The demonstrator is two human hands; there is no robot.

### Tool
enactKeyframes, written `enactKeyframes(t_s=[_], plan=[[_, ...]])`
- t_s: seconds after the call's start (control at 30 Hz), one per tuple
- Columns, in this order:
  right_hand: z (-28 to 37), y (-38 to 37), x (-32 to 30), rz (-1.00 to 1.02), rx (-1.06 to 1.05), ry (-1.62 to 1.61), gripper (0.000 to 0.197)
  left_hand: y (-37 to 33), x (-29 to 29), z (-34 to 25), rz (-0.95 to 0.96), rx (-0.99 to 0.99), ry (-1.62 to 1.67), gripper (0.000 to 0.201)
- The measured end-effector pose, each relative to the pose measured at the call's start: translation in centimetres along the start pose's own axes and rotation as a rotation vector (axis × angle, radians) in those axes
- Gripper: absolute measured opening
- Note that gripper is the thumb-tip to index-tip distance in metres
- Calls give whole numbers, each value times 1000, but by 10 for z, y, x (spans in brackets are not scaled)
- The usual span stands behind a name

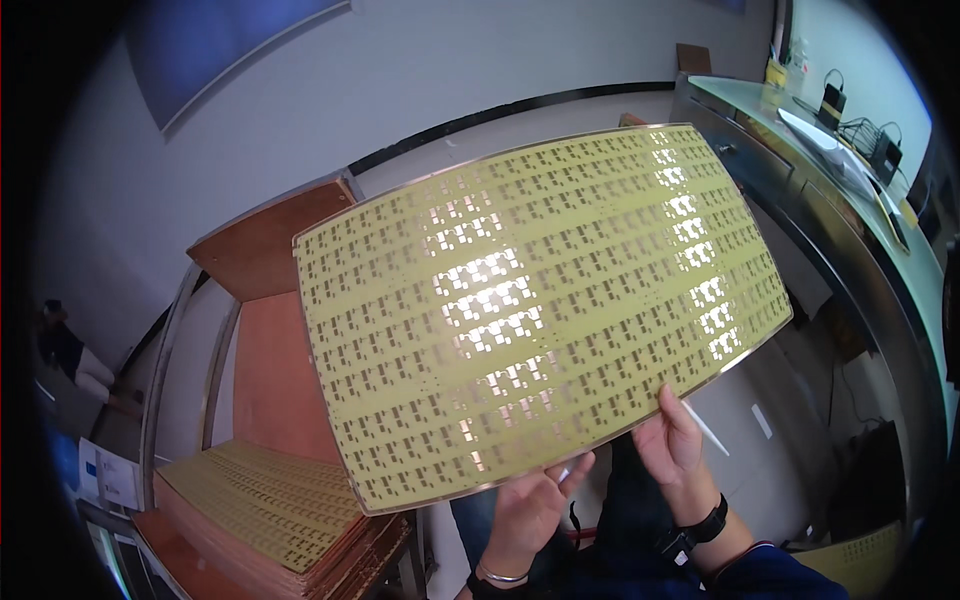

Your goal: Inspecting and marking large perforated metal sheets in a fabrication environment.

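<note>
A large yellow-green circuit board panel point(590, 250) with rows of small shiny copper pads is tilted up in front of me. My left hand point(530, 505), with a bracelet at the wrist, grips its lower edge near the middle. Farther right along the same edge, my right hand point(672, 440) pinches the panel with the thumb on its front face. A slim white pen-like stick point(706, 426) juts out beside my right hand; its other end is hidden. Fingers behind the panel are out of sight.
At lower left, a stack of similar panels point(260, 500) lies on a stand with a brown backboard point(270, 240). A glass-topped desk point(740, 95) with black adapters and cables curves along the right. Another person point(75, 350) is at far left.
</note>
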State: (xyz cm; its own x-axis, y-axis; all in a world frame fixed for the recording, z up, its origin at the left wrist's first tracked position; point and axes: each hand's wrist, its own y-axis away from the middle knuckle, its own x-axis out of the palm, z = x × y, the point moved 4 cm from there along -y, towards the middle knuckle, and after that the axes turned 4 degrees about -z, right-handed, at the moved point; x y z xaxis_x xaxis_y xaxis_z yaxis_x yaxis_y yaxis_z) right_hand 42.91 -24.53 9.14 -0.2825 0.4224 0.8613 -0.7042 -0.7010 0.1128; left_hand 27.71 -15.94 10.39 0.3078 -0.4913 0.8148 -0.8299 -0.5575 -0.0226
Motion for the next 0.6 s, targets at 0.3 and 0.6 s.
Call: enactKeyframes(t_s=[0.3,0.6], plan=[[52,9,-41,-76,-181,151,47,3,-55,-34,-298,106,125,41],[111,26,-80,-115,-351,153,45,10,-137,-55,-312,219,273,46]])
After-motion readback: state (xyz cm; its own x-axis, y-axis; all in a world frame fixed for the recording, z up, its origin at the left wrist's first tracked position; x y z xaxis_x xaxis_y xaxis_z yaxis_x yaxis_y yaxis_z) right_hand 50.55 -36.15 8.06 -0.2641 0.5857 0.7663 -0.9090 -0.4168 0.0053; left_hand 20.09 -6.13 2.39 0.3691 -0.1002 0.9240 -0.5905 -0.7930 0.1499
